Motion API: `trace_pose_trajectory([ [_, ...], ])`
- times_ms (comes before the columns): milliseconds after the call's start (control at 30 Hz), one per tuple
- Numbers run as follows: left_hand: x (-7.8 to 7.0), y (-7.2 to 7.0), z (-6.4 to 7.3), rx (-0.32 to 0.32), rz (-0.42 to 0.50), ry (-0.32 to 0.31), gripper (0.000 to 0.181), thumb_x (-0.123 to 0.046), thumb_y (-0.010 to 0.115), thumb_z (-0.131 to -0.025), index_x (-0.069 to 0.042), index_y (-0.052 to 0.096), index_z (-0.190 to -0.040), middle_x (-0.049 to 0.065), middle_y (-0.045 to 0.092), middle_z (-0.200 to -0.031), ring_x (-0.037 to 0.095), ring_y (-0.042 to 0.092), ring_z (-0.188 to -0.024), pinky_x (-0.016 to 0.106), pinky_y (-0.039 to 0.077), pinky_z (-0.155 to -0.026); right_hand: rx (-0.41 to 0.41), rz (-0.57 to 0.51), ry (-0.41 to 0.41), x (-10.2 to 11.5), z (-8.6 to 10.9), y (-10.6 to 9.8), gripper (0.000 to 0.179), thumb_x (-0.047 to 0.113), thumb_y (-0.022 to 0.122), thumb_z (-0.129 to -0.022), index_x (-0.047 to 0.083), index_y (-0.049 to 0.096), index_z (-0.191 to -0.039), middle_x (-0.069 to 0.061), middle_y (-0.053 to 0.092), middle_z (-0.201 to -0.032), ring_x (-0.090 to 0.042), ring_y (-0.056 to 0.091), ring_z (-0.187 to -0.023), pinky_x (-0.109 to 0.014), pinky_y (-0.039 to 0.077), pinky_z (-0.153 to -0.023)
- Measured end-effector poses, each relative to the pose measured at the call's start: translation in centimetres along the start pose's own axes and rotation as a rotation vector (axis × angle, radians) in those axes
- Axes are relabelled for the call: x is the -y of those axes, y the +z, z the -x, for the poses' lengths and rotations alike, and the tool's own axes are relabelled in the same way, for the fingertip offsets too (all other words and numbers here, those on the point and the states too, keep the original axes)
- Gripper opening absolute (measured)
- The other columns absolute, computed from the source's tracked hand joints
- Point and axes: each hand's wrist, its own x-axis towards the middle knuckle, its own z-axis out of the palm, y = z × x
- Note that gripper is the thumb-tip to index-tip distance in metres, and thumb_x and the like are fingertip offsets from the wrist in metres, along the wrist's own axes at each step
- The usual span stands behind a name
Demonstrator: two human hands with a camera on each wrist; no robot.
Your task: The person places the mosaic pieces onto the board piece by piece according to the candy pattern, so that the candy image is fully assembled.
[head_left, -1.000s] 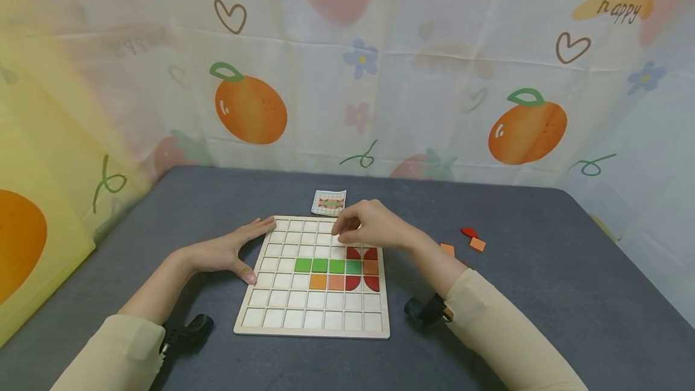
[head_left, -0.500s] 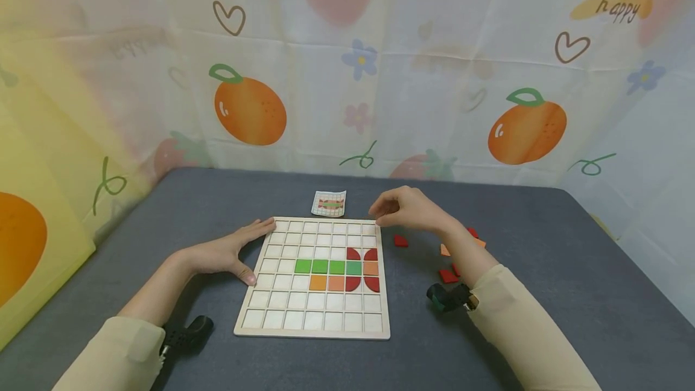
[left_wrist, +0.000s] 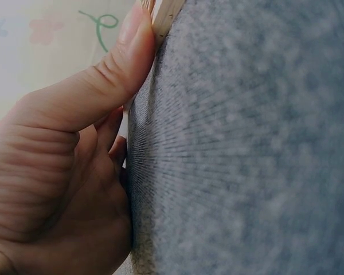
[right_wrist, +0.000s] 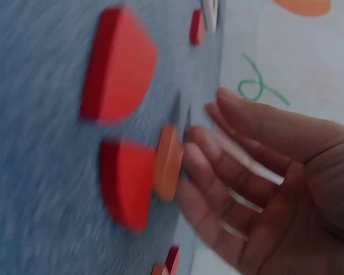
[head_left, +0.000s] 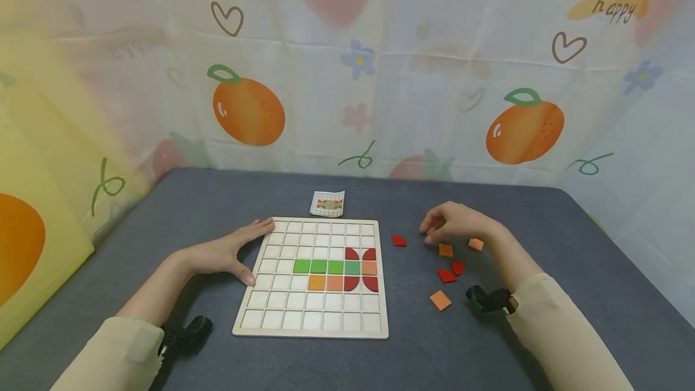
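Note:
A pale wooden grid board (head_left: 311,336) lies on the table; green, orange and salmon squares and dark red quarter-round pieces fill some cells at its middle and right. My left hand (head_left: 225,252) rests against its left edge, fingers and thumb spread; in the left wrist view the thumb (left_wrist: 123,60) touches the wood. To the board's right, my right hand (head_left: 461,222) hovers over loose pieces with bent fingers and nothing visible in them. Nearest below is an orange square (head_left: 446,250). The right wrist view shows it beside two red quarter-round pieces (right_wrist: 123,69).
A small pattern card (head_left: 327,204) lies behind the board. One red piece (head_left: 399,241) sits close to the board's right edge. Another orange square (head_left: 440,300) lies nearer the front, and one (head_left: 476,244) is under the right wrist. A printed cloth (head_left: 315,77) hangs behind the table.
My right hand has moved right, from over the board's upper part to above the loose pieces, uncovering several of them. The left hand and the pieces on the board stay put.

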Motion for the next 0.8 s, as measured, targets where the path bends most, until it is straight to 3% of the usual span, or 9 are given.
trace_pose_trajectory([
  [133,0.2,0.0,-0.1,0.0,-0.007,0.003,0.123,-0.031,0.09,-0.067,-0.01,0.013,-0.16,0.018,-0.002,-0.168,0.048,-0.012,-0.152,0.075,0.001,-0.112,0.021,0.019,0.067,-0.8,1.0,-0.2,0.027,0.02,0.075,-0.087,0.004,0.068,-0.108,-0.006,0.073,-0.093,-0.014,0.064,-0.082,-0.031,0.051,-0.077],
  [267,0.3,0.0,-0.2,-0.001,-0.007,-0.002,0.124,-0.031,0.09,-0.066,-0.01,0.012,-0.16,0.018,-0.003,-0.168,0.048,-0.013,-0.152,0.075,0.001,-0.112,0.051,0.028,0.084,-1.2,1.6,-0.3,0.031,0.021,0.079,-0.083,0.003,0.065,-0.104,-0.005,0.07,-0.085,-0.015,0.062,-0.078,-0.031,0.048,-0.075],
  [500,0.4,0.0,-0.3,-0.005,-0.009,-0.008,0.124,-0.031,0.09,-0.066,-0.011,0.012,-0.16,0.017,-0.003,-0.168,0.047,-0.013,-0.152,0.075,0.0,-0.112,0.102,0.031,0.079,-1.0,1.9,-0.4,0.032,0.013,0.079,-0.082,-0.001,0.06,-0.105,-0.006,0.065,-0.087,-0.014,0.055,-0.076,-0.031,0.046,-0.072],
  [800,0.3,0.0,-0.2,-0.007,-0.005,0.003,0.125,-0.03,0.091,-0.065,-0.009,0.013,-0.16,0.018,-0.002,-0.168,0.048,-0.013,-0.152,0.074,0.0,-0.112,0.069,0.057,0.087,-1.0,1.7,0.0,0.026,0.01,0.079,-0.081,0.001,0.061,-0.099,-0.005,0.062,-0.086,-0.014,0.05,-0.07,-0.029,0.043,-0.063],
])
